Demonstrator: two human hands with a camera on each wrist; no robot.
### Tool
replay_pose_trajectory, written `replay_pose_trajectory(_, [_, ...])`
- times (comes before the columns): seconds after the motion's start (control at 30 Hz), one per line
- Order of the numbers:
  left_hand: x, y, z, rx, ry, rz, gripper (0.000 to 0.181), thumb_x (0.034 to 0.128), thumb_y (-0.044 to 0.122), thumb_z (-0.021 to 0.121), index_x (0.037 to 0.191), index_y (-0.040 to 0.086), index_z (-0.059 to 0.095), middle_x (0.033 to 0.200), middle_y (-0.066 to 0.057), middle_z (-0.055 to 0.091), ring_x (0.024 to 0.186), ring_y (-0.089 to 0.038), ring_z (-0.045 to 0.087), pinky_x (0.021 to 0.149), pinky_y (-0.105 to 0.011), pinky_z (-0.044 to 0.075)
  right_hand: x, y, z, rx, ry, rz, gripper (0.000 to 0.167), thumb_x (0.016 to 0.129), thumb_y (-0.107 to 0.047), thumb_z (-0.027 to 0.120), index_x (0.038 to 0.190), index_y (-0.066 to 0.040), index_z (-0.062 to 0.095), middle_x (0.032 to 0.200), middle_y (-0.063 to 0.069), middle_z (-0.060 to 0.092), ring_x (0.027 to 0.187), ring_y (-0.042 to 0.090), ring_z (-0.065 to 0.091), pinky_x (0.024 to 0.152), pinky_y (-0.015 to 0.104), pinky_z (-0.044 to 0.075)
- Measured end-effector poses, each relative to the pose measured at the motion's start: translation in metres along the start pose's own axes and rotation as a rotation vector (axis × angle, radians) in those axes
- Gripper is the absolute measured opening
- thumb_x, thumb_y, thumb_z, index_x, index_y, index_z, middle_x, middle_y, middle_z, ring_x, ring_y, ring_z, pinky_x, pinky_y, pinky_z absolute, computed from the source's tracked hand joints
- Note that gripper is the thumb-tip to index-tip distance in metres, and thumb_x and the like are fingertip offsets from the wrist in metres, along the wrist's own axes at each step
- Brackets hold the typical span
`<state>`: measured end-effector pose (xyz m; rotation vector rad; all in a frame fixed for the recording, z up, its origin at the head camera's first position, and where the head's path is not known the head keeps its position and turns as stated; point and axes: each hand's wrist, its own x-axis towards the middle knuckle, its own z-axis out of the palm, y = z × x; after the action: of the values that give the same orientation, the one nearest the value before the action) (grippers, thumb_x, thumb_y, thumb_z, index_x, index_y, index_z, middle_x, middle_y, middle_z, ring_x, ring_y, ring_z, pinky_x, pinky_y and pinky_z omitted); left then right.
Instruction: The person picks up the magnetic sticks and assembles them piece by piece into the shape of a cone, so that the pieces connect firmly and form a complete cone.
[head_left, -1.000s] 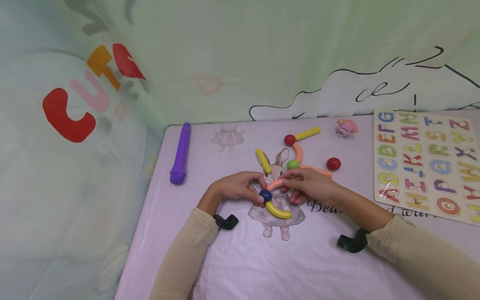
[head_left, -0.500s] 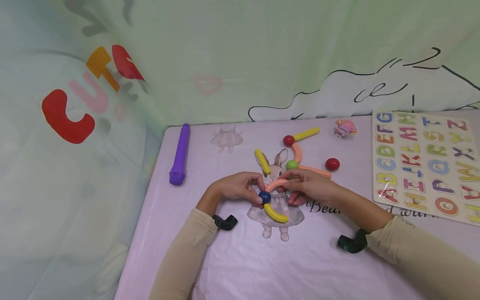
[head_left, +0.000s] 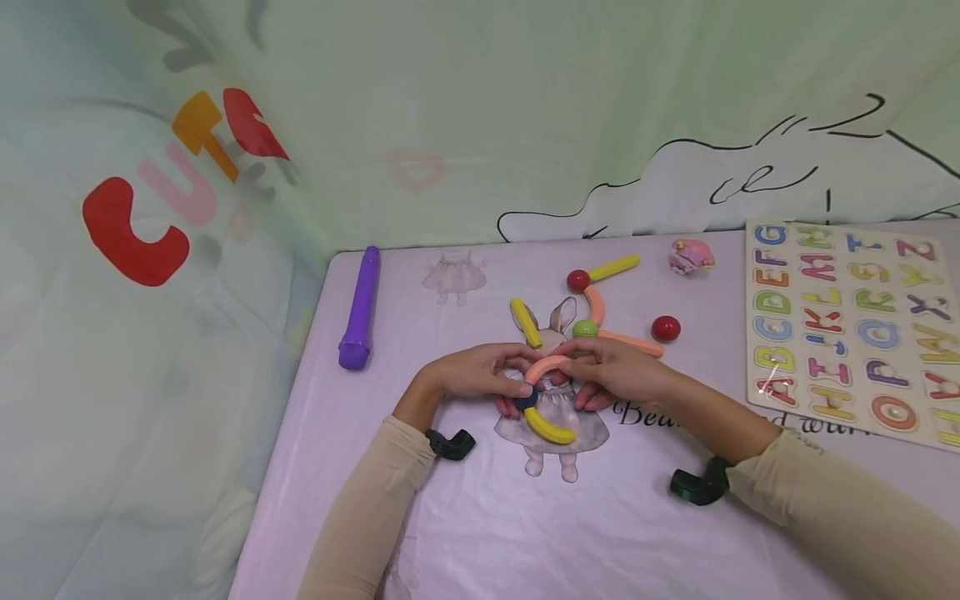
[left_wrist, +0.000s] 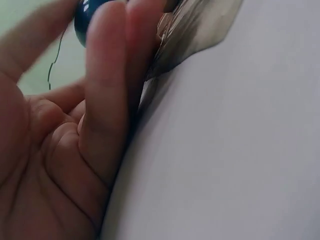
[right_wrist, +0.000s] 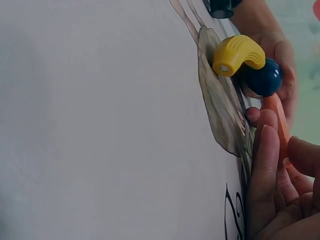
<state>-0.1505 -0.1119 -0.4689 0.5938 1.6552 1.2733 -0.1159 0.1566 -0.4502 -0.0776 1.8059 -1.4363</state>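
Around the blue ball (right_wrist: 263, 77), left fingers (left_wrist: 106, 55) seemingly curl.

Held ball (right_wrist: 264, 78): dark blue. Arched stick (head_left: 543, 367): salmon pink. Curved stick (head_left: 550, 429): yellow. Loose ball (head_left: 666, 328): red. Wand (head_left: 362, 308): purple. Sleeves (head_left: 367, 508): beige. Letter board (head_left: 796, 287): cream, multicoloured letters (head_left: 822, 318). Tablecloth (head_left: 525, 533): pale lilac, rabbit print (head_left: 558, 406).

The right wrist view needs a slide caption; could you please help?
Right hand pinches a coral piece; it and a yellow piece touch a blue ball.
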Motion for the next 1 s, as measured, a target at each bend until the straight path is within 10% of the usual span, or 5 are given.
replay_pose_trajectory(0.3, [0.001, 0.003, 0.001, 0.109, 0.052, -0.018, 0.036, 0.1027, 0.024, 0.063, 0.135, 0.01, 0.057, 0.108, -0.008, 0.067, 0.065, -0.02, 0.071, 0.062, -0.033, 0.061, 0.001, -0.001, 0.001, -0.021, 0.008, -0.001, 0.046, 0.106, -0.025, 0.058, 0.143, -0.003, 0.043, 0.126, 0.012, 0.068, 0.075, 0.017, 0.071, 0.066, 0.029, 0.061])
replay_pose_trajectory(0.7, [0.002, -0.001, 0.001, -0.029, 0.064, -0.005, 0.025, 0.1014, 0.015, 0.061, 0.122, 0.006, 0.051, 0.1, -0.01, 0.07, 0.067, -0.02, 0.072, 0.064, -0.032, 0.061, -0.002, -0.004, -0.003, -0.081, 0.004, -0.003, 0.035, 0.103, -0.027, 0.062, 0.126, -0.002, 0.059, 0.101, 0.009, 0.069, 0.063, 0.014, 0.06, 0.06, 0.022, 0.054])
replay_pose_trajectory(1.0, [0.0, 0.001, 0.002, -0.112, 0.096, 0.006, 0.055, 0.0959, 0.005, 0.06, 0.142, 0.017, 0.033, 0.112, -0.011, 0.064, 0.068, -0.023, 0.074, 0.063, -0.036, 0.062, -0.01, -0.006, -0.003, -0.288, -0.044, -0.042, 0.035, 0.088, -0.027, 0.081, 0.115, -0.008, 0.069, 0.098, 0.005, 0.069, 0.065, 0.017, 0.058, 0.06, 0.023, 0.052])
